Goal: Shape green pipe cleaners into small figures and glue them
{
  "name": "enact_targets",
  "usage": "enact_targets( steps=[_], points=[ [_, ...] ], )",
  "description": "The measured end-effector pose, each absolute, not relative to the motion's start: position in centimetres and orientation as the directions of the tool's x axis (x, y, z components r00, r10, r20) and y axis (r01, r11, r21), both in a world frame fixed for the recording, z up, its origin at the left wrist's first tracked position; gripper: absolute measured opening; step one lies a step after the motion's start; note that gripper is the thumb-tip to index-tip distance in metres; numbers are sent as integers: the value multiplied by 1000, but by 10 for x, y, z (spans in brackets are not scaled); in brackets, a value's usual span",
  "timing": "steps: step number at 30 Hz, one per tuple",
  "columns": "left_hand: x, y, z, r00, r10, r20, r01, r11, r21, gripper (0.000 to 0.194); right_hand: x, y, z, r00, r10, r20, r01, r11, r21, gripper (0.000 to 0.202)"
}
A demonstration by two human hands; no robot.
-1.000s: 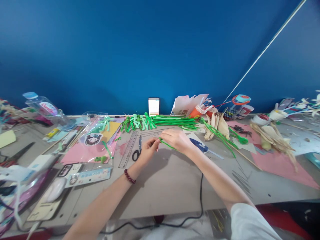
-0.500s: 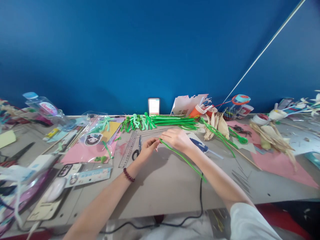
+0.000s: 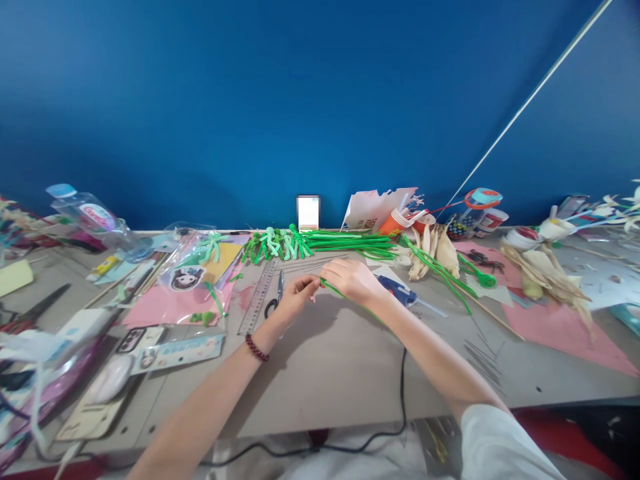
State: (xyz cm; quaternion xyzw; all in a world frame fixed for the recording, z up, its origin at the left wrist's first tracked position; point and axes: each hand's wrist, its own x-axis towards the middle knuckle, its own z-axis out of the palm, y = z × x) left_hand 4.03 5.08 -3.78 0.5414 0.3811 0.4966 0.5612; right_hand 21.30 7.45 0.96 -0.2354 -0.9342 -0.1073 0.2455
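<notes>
My left hand (image 3: 299,295), with a dark red bead bracelet at the wrist, pinches one end of a green pipe cleaner (image 3: 332,287) over the middle of the table. Right beside it, my right hand (image 3: 350,279) is closed on the same pipe cleaner, palm turned down. The rest of that stem runs back under my right forearm and is mostly hidden. Beyond my hands lies a bundle of green pipe cleaners (image 3: 350,244), their left ends bent into loops and curls. Scissors (image 3: 276,297) and a clear ruler (image 3: 257,300) lie just left of my left hand.
A blue glue gun (image 3: 396,291) lies right of my right hand, its black cord (image 3: 402,387) trailing to the front edge. Loose green pipe cleaners (image 3: 440,270), dried husks (image 3: 443,253) and paper cups (image 3: 395,222) are farther right. At left are pink paper (image 3: 165,303) and a plastic bottle (image 3: 93,215).
The pipe cleaner's long free end has swung right, from in front of my right forearm to underneath it. Both hands stay in nearly the same place.
</notes>
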Motion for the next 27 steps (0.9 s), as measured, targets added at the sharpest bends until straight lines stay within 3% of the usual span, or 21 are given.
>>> enact_targets(
  steps=[3, 7, 12, 15, 18, 22, 27],
  points=[
    [42, 49, -37, 207, 973, 103, -169, -68, 983, 34, 214, 77, 8, -719, 424, 551, 483, 874, -42, 22],
    [45, 45, -35, 138, 983, 124, -202, -95, 975, 30, 212, 76, 10, -514, 602, 610, 506, 788, -351, 16],
    [44, 46, -40, -23, 981, 194, -188, -195, 963, 23, 203, 67, 14, -387, 723, 573, 378, 691, -617, 14],
    [43, 45, -43, -74, 959, 274, -108, -281, 954, 22, 195, 62, 11, -321, 779, 538, 312, 624, -717, 15],
    [43, 41, -41, -105, 895, 434, 85, -427, 900, 20, 188, 57, 9, -257, 835, 487, 245, 543, -803, 12],
    [42, 34, -29, -62, 710, 701, 353, -642, 681, 11, 184, 43, 19, -204, 834, 513, 212, 549, -809, 7],
    [41, 26, -15, 10, 546, 838, 467, -743, 479, 9, 182, 19, 40, -174, 638, 750, 395, 743, -541, 2]
  ],
)
